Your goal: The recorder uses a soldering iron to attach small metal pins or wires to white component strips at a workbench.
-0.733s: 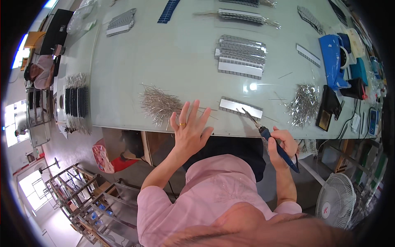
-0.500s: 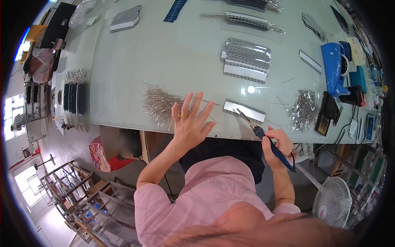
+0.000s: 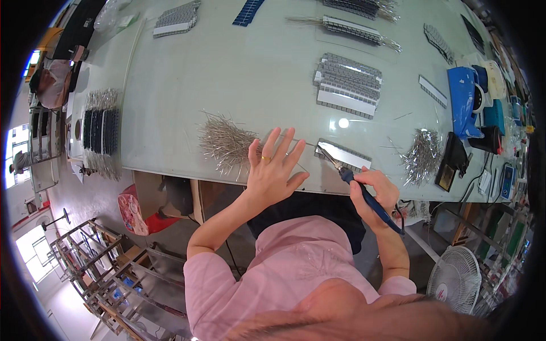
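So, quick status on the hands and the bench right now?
Left hand open, fingers spread beside the pile of thin wires. Right hand gripping a blue-handled soldering iron, tip on the small grey strip. Nothing between them.

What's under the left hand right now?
The left hand lies spread on the table edge, fingers beside the wire pile. Whatever is under the palm is hidden.

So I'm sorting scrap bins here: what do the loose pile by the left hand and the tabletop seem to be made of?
Pile of thin strips: likely bare metal, silvery and glinting. Tabletop: seemingly glass or a glossy laminate, pale green, mirroring a ceiling light.
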`<state>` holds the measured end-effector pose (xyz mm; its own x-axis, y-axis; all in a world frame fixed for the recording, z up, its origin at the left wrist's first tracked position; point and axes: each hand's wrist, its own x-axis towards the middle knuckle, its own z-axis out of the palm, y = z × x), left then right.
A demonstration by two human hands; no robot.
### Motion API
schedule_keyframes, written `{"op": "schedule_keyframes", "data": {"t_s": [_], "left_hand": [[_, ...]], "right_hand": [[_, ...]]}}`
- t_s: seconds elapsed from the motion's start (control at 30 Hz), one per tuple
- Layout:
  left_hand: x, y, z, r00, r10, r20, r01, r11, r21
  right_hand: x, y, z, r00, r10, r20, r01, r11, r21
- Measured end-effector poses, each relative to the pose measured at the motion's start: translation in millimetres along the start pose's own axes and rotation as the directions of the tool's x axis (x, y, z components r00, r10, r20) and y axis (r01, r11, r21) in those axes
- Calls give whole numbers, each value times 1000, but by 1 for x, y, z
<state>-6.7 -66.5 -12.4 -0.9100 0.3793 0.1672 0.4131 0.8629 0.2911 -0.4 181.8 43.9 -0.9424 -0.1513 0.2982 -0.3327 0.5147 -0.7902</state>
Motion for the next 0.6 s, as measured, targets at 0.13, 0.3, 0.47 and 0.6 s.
{"op": "schedule_keyframes", "data": {"t_s": [0.13,0.3,0.47,0.6], "left_hand": [[0,1,0,1000,4,-7,-4,1000,0],[1,0,-1,1000,10,2,-10,1000,2],[1,-1,0,1000,10,-2,-10,1000,-6],[1,-1,0,1000,15,-6,-15,1000,-6]], "right_hand": [[3,-1,2,1000,-18,1,18,1000,-6],[8,-2,5,1000,-22,17,22,1000,-15],[12,-1,8,999,-37,13,38,998,-47],[13,-3,7,998,-43,39,45,997,-55]]}}
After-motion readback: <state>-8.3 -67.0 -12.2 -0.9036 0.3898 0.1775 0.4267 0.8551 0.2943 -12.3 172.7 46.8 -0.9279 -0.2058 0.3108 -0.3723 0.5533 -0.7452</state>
